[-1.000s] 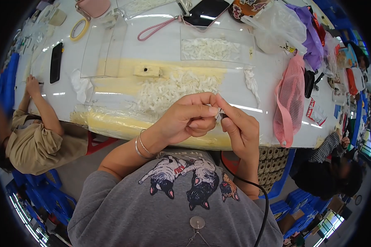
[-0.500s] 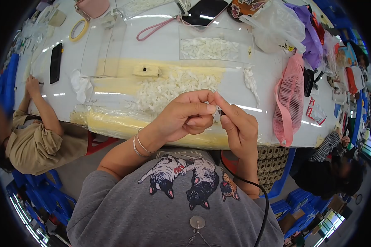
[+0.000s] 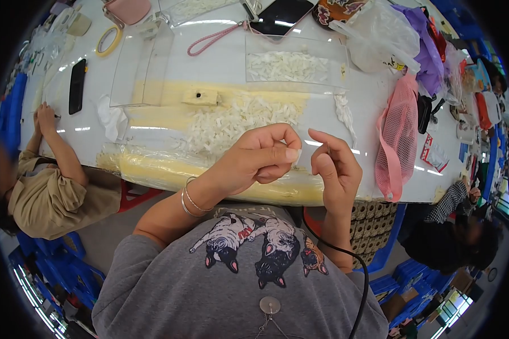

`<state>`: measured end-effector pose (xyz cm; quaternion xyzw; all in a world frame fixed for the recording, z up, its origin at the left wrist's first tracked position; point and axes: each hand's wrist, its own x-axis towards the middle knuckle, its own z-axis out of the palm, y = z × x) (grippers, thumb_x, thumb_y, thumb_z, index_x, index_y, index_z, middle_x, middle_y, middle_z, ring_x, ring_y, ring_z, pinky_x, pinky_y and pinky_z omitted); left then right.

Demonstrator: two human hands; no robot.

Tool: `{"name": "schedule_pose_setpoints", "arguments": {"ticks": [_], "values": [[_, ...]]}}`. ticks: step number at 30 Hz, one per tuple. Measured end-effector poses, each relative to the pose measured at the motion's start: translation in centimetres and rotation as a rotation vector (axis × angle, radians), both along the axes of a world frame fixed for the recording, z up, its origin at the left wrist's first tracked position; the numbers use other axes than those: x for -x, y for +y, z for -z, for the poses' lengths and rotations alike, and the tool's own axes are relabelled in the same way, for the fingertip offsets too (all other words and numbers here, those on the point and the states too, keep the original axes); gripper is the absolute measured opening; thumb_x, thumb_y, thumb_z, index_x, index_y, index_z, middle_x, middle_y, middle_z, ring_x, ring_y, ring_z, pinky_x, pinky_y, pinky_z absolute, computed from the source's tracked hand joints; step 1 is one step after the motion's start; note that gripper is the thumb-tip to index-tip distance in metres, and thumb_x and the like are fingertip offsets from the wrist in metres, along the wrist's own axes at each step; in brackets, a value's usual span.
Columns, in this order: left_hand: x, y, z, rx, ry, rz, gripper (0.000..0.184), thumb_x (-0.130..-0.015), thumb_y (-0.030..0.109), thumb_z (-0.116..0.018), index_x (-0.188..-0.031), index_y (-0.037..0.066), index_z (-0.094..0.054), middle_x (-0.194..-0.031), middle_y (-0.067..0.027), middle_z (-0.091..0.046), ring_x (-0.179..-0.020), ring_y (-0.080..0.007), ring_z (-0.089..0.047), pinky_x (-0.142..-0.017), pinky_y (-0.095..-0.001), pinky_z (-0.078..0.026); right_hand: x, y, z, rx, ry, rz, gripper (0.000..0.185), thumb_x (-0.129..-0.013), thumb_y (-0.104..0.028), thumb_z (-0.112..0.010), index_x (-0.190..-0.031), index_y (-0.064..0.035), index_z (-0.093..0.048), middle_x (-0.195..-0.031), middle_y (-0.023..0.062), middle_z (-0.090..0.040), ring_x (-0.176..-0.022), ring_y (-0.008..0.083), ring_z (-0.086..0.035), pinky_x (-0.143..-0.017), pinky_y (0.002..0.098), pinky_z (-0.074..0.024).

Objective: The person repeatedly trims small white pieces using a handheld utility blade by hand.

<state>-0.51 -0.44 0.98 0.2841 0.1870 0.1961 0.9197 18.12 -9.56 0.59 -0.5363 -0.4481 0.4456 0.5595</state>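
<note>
Pinching a small white piece (image 3: 297, 156) at its fingertips, the left hand (image 3: 263, 155) is curling its other fingers toward the palm. The right hand (image 3: 339, 169) is hovering just beside it, touching nothing of the left; its thumb and forefinger are standing apart in a half-open curve. Whether its other fingers are holding something slender, the view is not showing clearly enough to tell.

Just beyond the left hand, a loose pile of white pieces (image 3: 232, 123) is spreading over the table (image 3: 169, 127), partly across a yellowish strip. A pale block (image 3: 201, 96) with a dark hole is sitting at the pile's far edge. Farther out, a clear tray (image 3: 338, 69) is holding many more white pieces, and another clear tray (image 3: 172, 20) at the table's far side is containing similar ones. A third transparent container (image 3: 124, 73) is lying left of the block, near a tape roll (image 3: 108, 41).

To the right, a pink mesh bag (image 3: 398, 133) is resting near a translucent plastic bag (image 3: 379, 42). At the left, a person (image 3: 48, 192) is bringing both hands together over the table.
</note>
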Motion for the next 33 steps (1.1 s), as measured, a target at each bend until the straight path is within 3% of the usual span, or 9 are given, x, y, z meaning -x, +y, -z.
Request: {"name": "schedule_pose_setpoints", "arguments": {"ticks": [6, 9, 15, 18, 21, 24, 25, 28, 33], "values": [[-0.2, -0.2, 0.4, -0.041, 0.033, 0.031, 0.013, -0.102, 0.015, -0.058, -0.102, 0.004, -0.052, -0.065, 0.0061, -0.039, -0.053, -0.0021, -0.03, -0.048, -0.0212, -0.02, 1.8, 0.2, -0.2, -0.024, 0.006, 0.091, 0.015, -0.091, -0.002, -0.074, -0.104, -0.0009, -0.067, -0.081, -0.0032, -0.061, -0.068, 0.0013, -0.046, -0.059, 0.0177, -0.034], [-0.3, -0.4, 0.5, 0.018, 0.019, 0.058, 0.012, -0.102, 0.015, -0.058, -0.103, 0.004, -0.052, -0.065, 0.0059, -0.039, -0.053, -0.0022, -0.029, -0.048, -0.0211, -0.019, 1.5, 0.2, 0.4, -0.02, 0.103, 0.091, 0.012, -0.091, -0.001, -0.073, -0.101, -0.0015, -0.067, -0.081, -0.0028, -0.064, -0.067, 0.0008, -0.047, -0.058, 0.0173, -0.0344], [-0.2, -0.3, 1.6, 0.19, -0.1, 0.13, 0.012, -0.103, 0.015, -0.057, -0.103, 0.004, -0.052, -0.066, 0.0054, -0.039, -0.053, -0.0031, -0.03, -0.047, -0.0216, -0.02, 1.2, 0.0, 0.5, -0.014, 0.003, 0.016, 0.01, -0.093, -0.001, -0.071, -0.102, -0.0007, -0.067, -0.081, -0.0017, -0.064, -0.067, 0.0012, -0.048, -0.059, 0.0179, -0.0366], [-0.4, -0.4, 1.6, 0.184, -0.098, 0.13, 0.012, -0.102, 0.015, -0.057, -0.102, 0.004, -0.051, -0.067, 0.0053, -0.039, -0.053, -0.0033, -0.03, -0.048, -0.0217, -0.02, 1.5, 0.4, 0.2, 0.056, 0.02, 0.111, 0.006, -0.095, -0.001, -0.069, -0.1, -0.0002, -0.067, -0.082, -0.0006, -0.065, -0.069, 0.0011, -0.049, -0.06, 0.0174, -0.036], [-0.4, -0.6, 1.4, 0.112, -0.053, 0.093, 0.012, -0.102, 0.016, -0.057, -0.102, 0.005, -0.051, -0.067, 0.0053, -0.038, -0.054, -0.0032, -0.031, -0.048, -0.0216, -0.02, 1.1, 0.2, 0.4, 0.011, 0.02, 0.096, 0.013, -0.098, -0.006, -0.065, -0.109, 0.0011, -0.068, -0.081, -0.0003, -0.063, -0.069, 0.0038, -0.05, -0.06, 0.0196, -0.0363], [-0.3, -0.5, 1.1, 0.059, -0.025, 0.063, 0.013, -0.103, 0.016, -0.057, -0.101, 0.005, -0.051, -0.067, 0.0054, -0.038, -0.054, -0.0031, -0.031, -0.048, -0.0216, -0.021, 0.1, 0.2, 0.0, -0.162, -0.05, -0.073, 0.026, -0.1, -0.011, -0.061, -0.122, 0.0019, -0.067, -0.079, -0.0003, -0.059, -0.069, 0.0078, -0.049, -0.06, 0.0232, -0.0374], [-0.2, -0.4, 1.1, 0.056, -0.027, 0.06, 0.013, -0.103, 0.016, -0.056, -0.101, 0.005, -0.05, -0.067, 0.0054, -0.038, -0.054, -0.0031, -0.031, -0.048, -0.0216, -0.021, 0.1, 0.2, 0.1, -0.208, -0.148, -0.092, 0.036, -0.099, -0.012, -0.06, -0.133, 0.0018, -0.064, -0.073, 0.0015, -0.054, -0.065, 0.0121, -0.048, -0.058, 0.0268, -0.0372], [-0.2, -0.3, 1.4, 0.068, -0.059, 0.056, 0.013, -0.103, 0.017, -0.056, -0.103, 0.004, -0.051, -0.066, 0.0056, -0.038, -0.054, -0.0031, -0.031, -0.048, -0.0217, -0.021, 0.2, -0.1, 0.5, -0.228, -0.374, -0.085, 0.04, -0.095, -0.008, -0.063, -0.134, 0.0014, -0.064, -0.069, 0.0044, -0.05, -0.061, 0.0145, -0.047, -0.055, 0.0289, -0.0364], [-0.2, -0.1, 1.1, 0.09, -0.039, 0.066, 0.017, -0.104, 0.017, -0.055, -0.113, 0.002, -0.054, -0.065, 0.006, -0.037, -0.053, -0.0032, -0.03, -0.048, -0.0219, -0.021, 0.4, -0.1, 0.7, -0.236, -0.438, -0.088, 0.046, -0.088, -0.001, -0.066, -0.134, 0.0004, -0.064, -0.064, 0.0054, -0.045, -0.055, 0.0169, -0.043, -0.052, 0.0312, -0.0344]]}}
